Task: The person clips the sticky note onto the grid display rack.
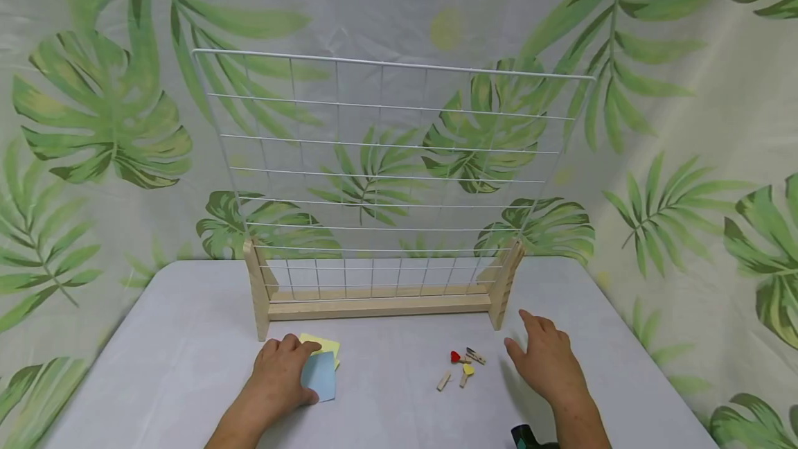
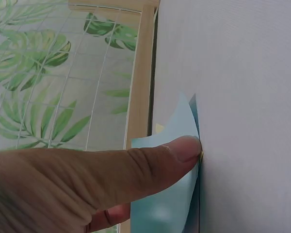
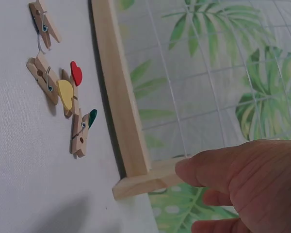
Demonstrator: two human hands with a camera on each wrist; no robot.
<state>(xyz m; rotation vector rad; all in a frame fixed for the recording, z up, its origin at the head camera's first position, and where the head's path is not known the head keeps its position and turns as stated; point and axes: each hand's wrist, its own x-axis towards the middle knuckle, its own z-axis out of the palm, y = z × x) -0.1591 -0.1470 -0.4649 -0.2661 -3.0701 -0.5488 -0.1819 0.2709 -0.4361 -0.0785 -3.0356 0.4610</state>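
Note:
At the left, my left hand (image 1: pixel 280 373) holds a light blue paper note (image 1: pixel 320 376), its thumb on the near edge and the other fingers curled over the far side. In the left wrist view the blue note (image 2: pixel 177 126) bends upward beside the thumb. A yellow note (image 1: pixel 324 345) lies partly under it. My right hand (image 1: pixel 548 359) hovers over the table at the right, holding nothing, its fingers loosely spread. Left of it lie several small wooden clothespins (image 1: pixel 443 381), one with a red heart (image 1: pixel 455 357) and one with a yellow heart (image 1: pixel 468 369).
A white wire grid (image 1: pixel 386 144) stands upright in a wooden base (image 1: pixel 380 307) behind both hands. The white tabletop (image 1: pixel 399 421) ends at a leaf-patterned cloth backdrop (image 1: pixel 93 109). A dark object (image 1: pixel 525 435) shows at the bottom edge near the right wrist.

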